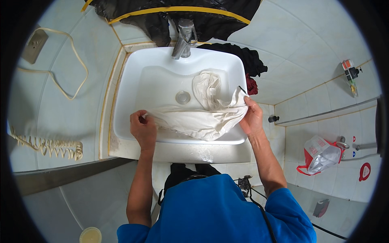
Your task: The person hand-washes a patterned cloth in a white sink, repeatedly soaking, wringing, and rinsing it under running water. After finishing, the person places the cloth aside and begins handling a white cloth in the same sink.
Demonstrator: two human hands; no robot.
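A wet white cloth garment stretches between my two hands over the front part of a white washbasin. My left hand pinches one end of it near the basin's front left. At the right rim my right hand grips the other end, where a small dark edge shows. The rest of the garment lies bunched in shallow water on the basin's right side, with a small tag visible. A round metal drain plug shows in the basin floor. Above the back rim stands a chrome faucet, its spout towards the basin.
Black cloth and dark red cloth lie behind the basin's right rim. Black plastic sheeting hangs behind the faucet. A coiled cord and a wall socket are at left. A red and white bag hangs at right.
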